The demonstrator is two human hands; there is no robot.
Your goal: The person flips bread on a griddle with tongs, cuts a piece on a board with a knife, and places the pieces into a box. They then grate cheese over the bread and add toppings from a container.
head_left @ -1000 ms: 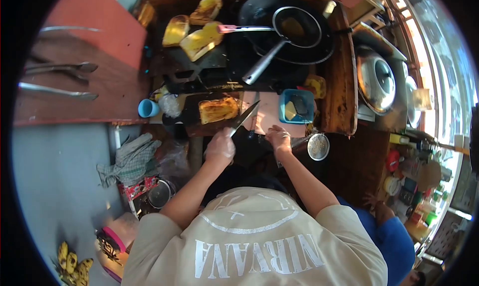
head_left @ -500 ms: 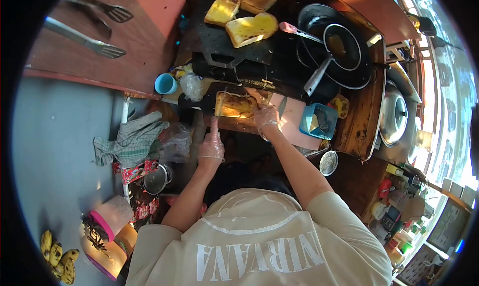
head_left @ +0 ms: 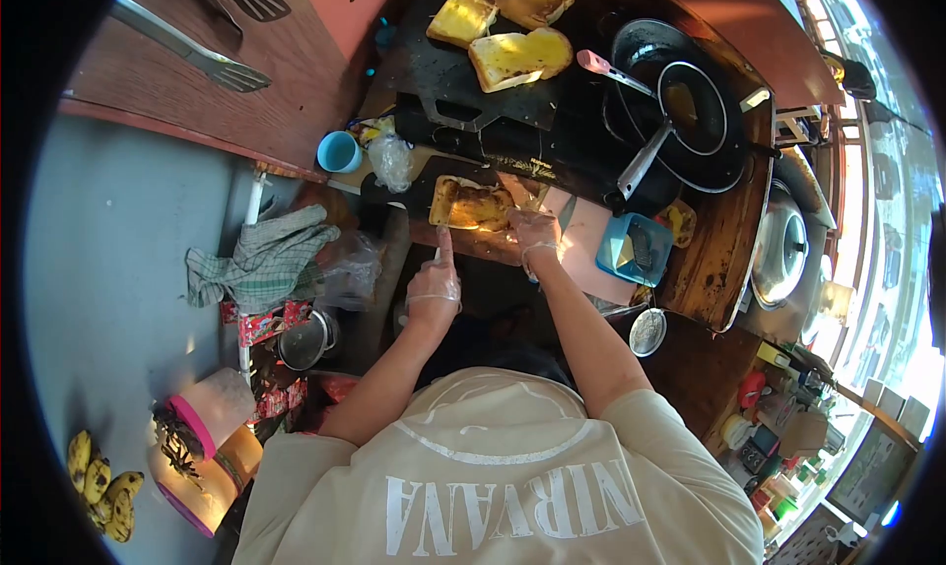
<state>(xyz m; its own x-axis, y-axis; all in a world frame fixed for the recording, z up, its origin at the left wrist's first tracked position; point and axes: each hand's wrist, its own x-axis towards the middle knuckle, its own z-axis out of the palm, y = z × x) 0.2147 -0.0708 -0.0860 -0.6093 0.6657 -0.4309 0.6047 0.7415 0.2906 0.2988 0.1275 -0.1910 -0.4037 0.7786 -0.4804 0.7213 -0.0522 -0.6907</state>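
A browned slice of toast [head_left: 478, 207] lies on a board [head_left: 483, 245] close in front of my body. My left hand [head_left: 434, 281], in a clear plastic glove, is at its left end. The index finger is stretched toward the toast's near edge, and the other fingers are curled round something pale and thin that I cannot make out. My right hand [head_left: 535, 238], also gloved, grips the toast's right end; its fingertips partly cover that end. Beyond, several yellow-topped bread slices [head_left: 520, 59] lie on the dark griddle [head_left: 414, 67].
Right of my right hand are a pink board [head_left: 591, 240] and a blue container [head_left: 616, 260]. Frying pans [head_left: 693, 107] stand behind them. A blue cup [head_left: 339, 152] and a plastic bag [head_left: 391, 163] are at the left. A checkered cloth [head_left: 261, 260] hangs beside my left arm.
The view has shifted a little, moving the griddle and pans rightward in the picture. My left index finger remains by the toast's near left edge; my right hand stays at its right end.
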